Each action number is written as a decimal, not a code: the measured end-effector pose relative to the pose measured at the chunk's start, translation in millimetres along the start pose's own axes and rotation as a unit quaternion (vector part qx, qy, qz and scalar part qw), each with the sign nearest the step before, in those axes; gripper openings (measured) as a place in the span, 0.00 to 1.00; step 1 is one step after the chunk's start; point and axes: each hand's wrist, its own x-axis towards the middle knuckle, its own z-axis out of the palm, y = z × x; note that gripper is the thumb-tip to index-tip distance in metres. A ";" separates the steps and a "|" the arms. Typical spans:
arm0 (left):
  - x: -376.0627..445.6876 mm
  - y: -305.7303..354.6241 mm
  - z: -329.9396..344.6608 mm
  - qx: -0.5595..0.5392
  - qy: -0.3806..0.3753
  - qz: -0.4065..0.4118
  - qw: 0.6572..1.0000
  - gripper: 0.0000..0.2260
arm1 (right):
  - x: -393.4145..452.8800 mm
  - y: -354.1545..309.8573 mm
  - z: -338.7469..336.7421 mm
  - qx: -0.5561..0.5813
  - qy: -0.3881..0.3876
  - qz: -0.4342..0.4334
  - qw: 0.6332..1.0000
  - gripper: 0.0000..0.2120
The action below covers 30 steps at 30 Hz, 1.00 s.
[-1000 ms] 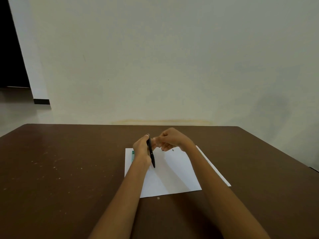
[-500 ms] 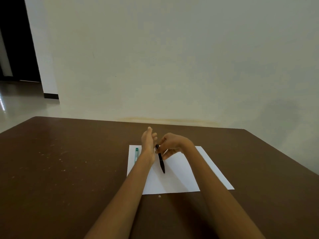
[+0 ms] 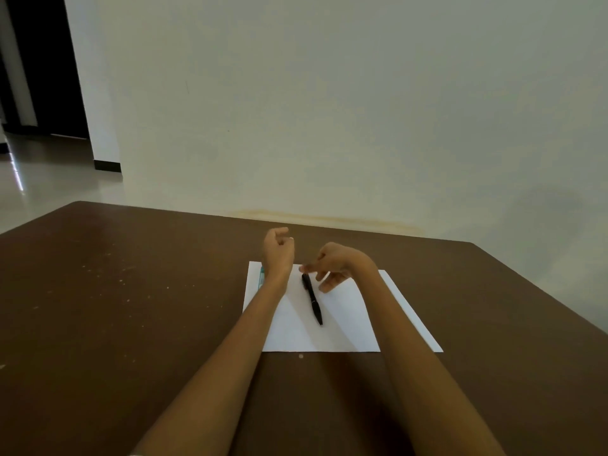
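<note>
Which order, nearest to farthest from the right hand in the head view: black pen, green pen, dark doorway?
1. black pen, on the paper beside the right hand.
2. green pen, paper's left edge.
3. dark doorway, far left.

One black pen (image 3: 312, 299); one green pen (image 3: 262, 276); one paper sheet (image 3: 345, 327); one table (image 3: 131, 307)

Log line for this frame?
pen: on paper | right hand: over its far end, contact unclear | left hand: raised, empty

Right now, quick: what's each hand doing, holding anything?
Left hand: open, loosely curled, holding nothing.
Right hand: open, poised over the far end of the black pen lying on the paper; contact cannot be told.
</note>
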 end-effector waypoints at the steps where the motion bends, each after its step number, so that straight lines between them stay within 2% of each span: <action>1: 0.8 0.8 -4.1 0.072 0.030 0.022 0.997 0.14 | 0.9 -0.9 -1.2 0.016 0.036 -0.019 0.999 0.13; 3: 3.2 1.5 -15.1 0.238 0.054 0.050 0.968 0.13 | 4.2 -3.6 -1.9 0.055 0.109 -0.062 0.991 0.11; 4: 4.4 1.7 -21.6 0.339 0.044 0.063 0.938 0.14 | 5.3 -6.2 -1.1 0.069 0.124 -0.075 0.987 0.11; 6: 7.9 1.6 -37.7 0.528 0.001 0.080 0.846 0.21 | 5.9 -14.3 5.2 0.060 0.110 -0.083 0.989 0.08; 7: 10.1 3.0 -46.3 0.587 -0.024 0.074 0.806 0.25 | 6.0 -18.3 9.3 0.044 0.099 -0.081 0.991 0.07; 9: 13.0 7.4 -61.8 0.638 -0.076 0.032 0.766 0.28 | 5.0 -26.0 18.3 0.023 0.082 -0.077 0.993 0.07; 11: 14.9 9.3 -69.7 0.644 -0.114 0.006 0.757 0.24 | 6.3 -30.7 25.7 0.018 0.072 -0.071 0.995 0.09; 15: 13.1 12.8 -65.9 0.633 -0.100 0.019 0.768 0.16 | 9.4 -34.1 33.5 0.022 0.074 -0.074 0.994 0.10; 18: 13.6 10.8 -65.4 0.596 -0.089 0.013 0.798 0.13 | 15.4 -34.1 35.5 0.043 0.096 -0.082 0.991 0.10; 20: 17.0 5.4 -67.7 0.519 -0.090 -0.003 0.850 0.13 | 19.1 -33.9 36.9 0.065 0.107 -0.090 0.988 0.10; 23: 19.7 -0.1 -72.0 0.333 -0.113 -0.009 0.936 0.05 | 22.4 -33.5 38.9 0.131 0.098 -0.101 0.981 0.12; 26: 16.3 1.5 -78.6 0.211 -0.125 0.007 0.969 0.04 | 23.7 -34.1 39.9 0.215 0.074 -0.121 0.966 0.12; 30: 12.7 3.0 -81.6 0.111 -0.141 -0.003 0.984 0.10 | 22.4 -35.6 40.9 0.266 0.057 -0.143 0.951 0.12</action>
